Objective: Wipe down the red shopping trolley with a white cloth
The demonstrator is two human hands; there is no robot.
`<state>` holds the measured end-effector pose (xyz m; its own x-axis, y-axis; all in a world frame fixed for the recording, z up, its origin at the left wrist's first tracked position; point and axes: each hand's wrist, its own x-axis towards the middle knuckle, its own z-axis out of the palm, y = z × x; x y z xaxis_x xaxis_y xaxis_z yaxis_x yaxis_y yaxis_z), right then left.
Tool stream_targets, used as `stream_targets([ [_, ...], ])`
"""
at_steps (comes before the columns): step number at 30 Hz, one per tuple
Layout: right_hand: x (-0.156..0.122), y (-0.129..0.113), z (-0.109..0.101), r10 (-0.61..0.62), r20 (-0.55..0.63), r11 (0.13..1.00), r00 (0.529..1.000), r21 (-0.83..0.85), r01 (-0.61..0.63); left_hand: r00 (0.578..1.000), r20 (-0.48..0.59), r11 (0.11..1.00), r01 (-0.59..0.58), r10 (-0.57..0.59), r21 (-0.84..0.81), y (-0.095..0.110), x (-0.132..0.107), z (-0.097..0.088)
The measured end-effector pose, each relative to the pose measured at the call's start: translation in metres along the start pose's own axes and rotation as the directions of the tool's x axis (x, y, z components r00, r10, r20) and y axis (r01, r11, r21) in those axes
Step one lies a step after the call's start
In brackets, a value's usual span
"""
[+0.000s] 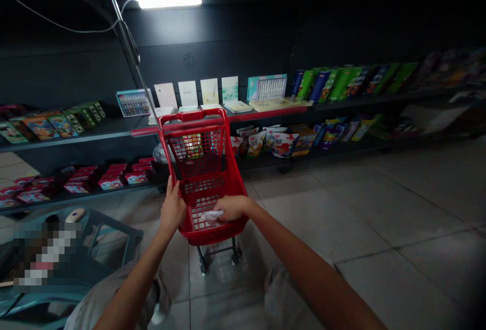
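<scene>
A small red plastic shopping cart (205, 168) on wheels stands on the tiled floor in front of me. My left hand (172, 208) grips the cart's near left rim, fingers wrapped over the edge. Inside the basket, my right hand (231, 207) is closed on a white cloth (211, 215), pressing it against the mesh wall. A colourful snack packet (193, 145) shows through the cart's far grid.
Dark shelves (114, 128) run along the wall with cards, boxes and snack bags. A blue-green plastic stool (102, 249) stands at the lower left. A slanted metal pole (129, 46) rises behind the cart. Tiled floor (379, 208) stretches to the right.
</scene>
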<state>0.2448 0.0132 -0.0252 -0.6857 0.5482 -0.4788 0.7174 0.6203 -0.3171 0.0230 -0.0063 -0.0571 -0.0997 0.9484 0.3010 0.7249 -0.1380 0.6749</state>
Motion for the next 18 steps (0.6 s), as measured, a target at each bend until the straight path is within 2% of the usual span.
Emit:
stream_targets([
  [2,0.016,-0.009,0.002,-0.052,-0.039,0.992,0.998,0.11,0.056,1.0,0.007,1.0,0.002,-0.002,0.004,-0.001,0.0,-0.001],
  [5,0.037,-0.029,0.01,-0.116,-0.174,0.939,0.978,0.301,0.165,1.0,0.012,1.0,-0.003,0.003,-0.001,-0.005,0.002,-0.002],
  [7,0.042,-0.04,0.013,-0.148,-0.212,0.912,0.966,0.349,0.217,1.0,0.008,1.0,-0.01,0.01,-0.005,-0.006,0.003,-0.005],
  [9,0.038,-0.045,0.011,-0.188,-0.167,0.924,0.968,0.303,0.232,1.0,0.016,1.0,-0.009,0.008,0.01,-0.006,0.003,-0.009],
  [11,0.026,-0.043,0.006,-0.203,-0.071,0.963,0.977,0.164,0.212,0.999,0.045,0.998,0.01,-0.012,0.061,-0.005,0.002,-0.015],
  [14,0.008,-0.035,-0.002,-0.111,0.06,0.992,0.992,-0.06,0.114,0.998,0.065,0.991,0.012,-0.02,0.133,-0.008,0.005,-0.024],
  [16,0.001,-0.027,-0.006,-0.038,0.118,0.994,0.992,-0.101,0.05,0.999,0.036,0.994,-0.021,0.017,0.11,-0.017,0.013,-0.027],
  [18,0.001,-0.018,-0.01,-0.01,0.139,0.998,0.99,-0.055,0.018,1.0,0.002,1.0,-0.016,0.016,0.026,-0.029,0.027,-0.026],
])
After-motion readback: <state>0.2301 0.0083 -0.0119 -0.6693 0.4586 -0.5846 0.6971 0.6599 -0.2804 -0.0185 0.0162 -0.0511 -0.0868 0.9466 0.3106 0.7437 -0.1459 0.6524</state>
